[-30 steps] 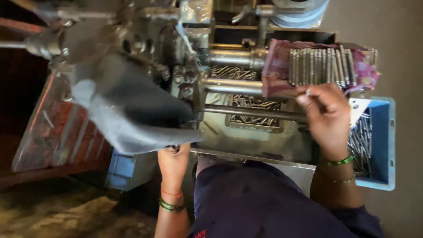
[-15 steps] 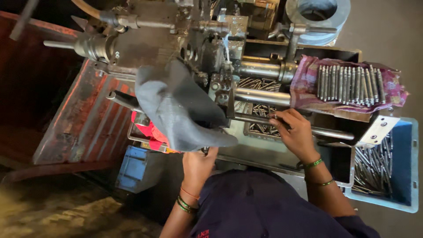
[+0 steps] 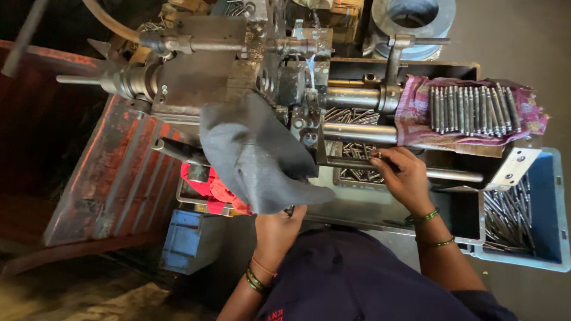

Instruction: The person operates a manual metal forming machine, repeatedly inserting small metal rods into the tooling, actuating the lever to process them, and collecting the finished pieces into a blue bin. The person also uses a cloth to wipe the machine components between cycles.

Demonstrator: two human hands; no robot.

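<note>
My left hand [image 3: 278, 229] is curled around a dark handle [image 3: 289, 210] at the lower edge of a grey cloth [image 3: 262, 160] draped over the machine; its fingertips are hidden under the cloth. My right hand [image 3: 405, 177] rests on the machine's lower steel bar [image 3: 452, 175]. Its fingers pinch a small metal pin [image 3: 376, 156] just right of the machine's head. Above this hand, a row of finished metal pins [image 3: 470, 110] lies on a pink cloth [image 3: 416, 113].
A tray of loose pins [image 3: 357, 172] sits under the bars. A blue crate [image 3: 544, 196] holding more pins is at the right. A red cloth [image 3: 209, 189] and a rusty red panel [image 3: 101, 178] lie to the left. A metal ring [image 3: 411, 15] is at the top.
My right hand has come down from the row of pins on the pink cloth to the lower bar. My left hand has stayed at the cloth's edge. The view has shifted.
</note>
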